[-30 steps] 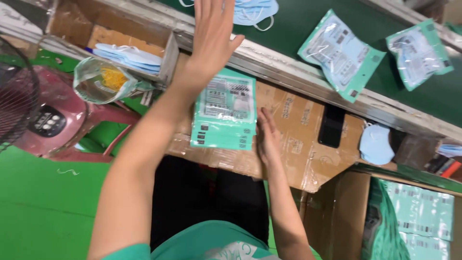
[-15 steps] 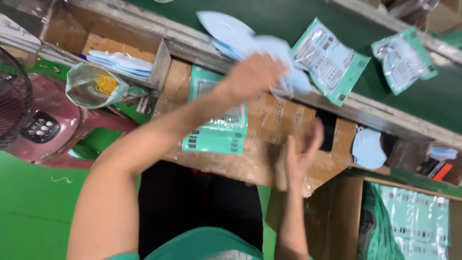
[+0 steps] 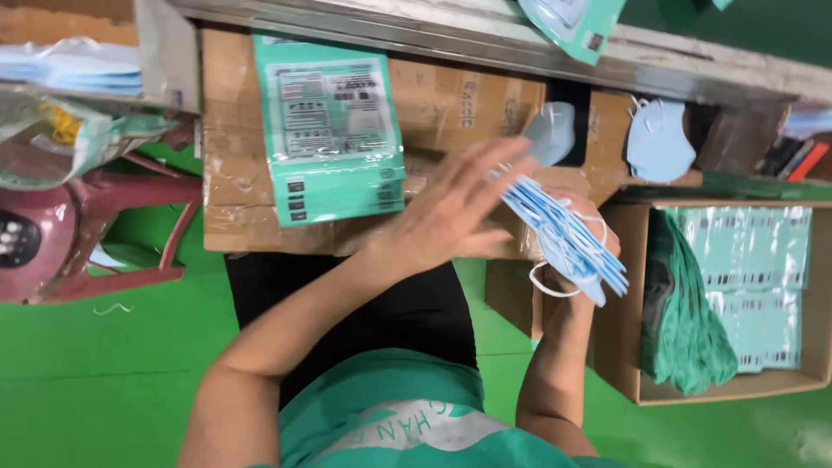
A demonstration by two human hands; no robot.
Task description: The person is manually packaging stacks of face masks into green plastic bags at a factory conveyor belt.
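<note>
A stack of light blue face masks (image 3: pixel 563 230) with white ear loops stands on edge above the cardboard work surface (image 3: pixel 234 186), gripped from behind by my right hand (image 3: pixel 579 227). Flat against the near side of the stack presses my left hand (image 3: pixel 455 208), fingers spread. Left of both hands lies a pile of teal printed plastic pouches (image 3: pixel 334 130) on the cardboard. Two single blue masks (image 3: pixel 660 143) rest further back on the board.
An open cardboard box (image 3: pixel 624 347) at the right holds teal pouches and a green bag. A metal conveyor edge (image 3: pixel 485 39) runs along the top with another pouch on it. A red plastic stool (image 3: pixel 113 225) and a bag stand at the left on the green floor.
My left hand came down from the conveyor with the blue masks. My right hand rose from the cardboard and took hold of the stack; the left hand now presses it.
</note>
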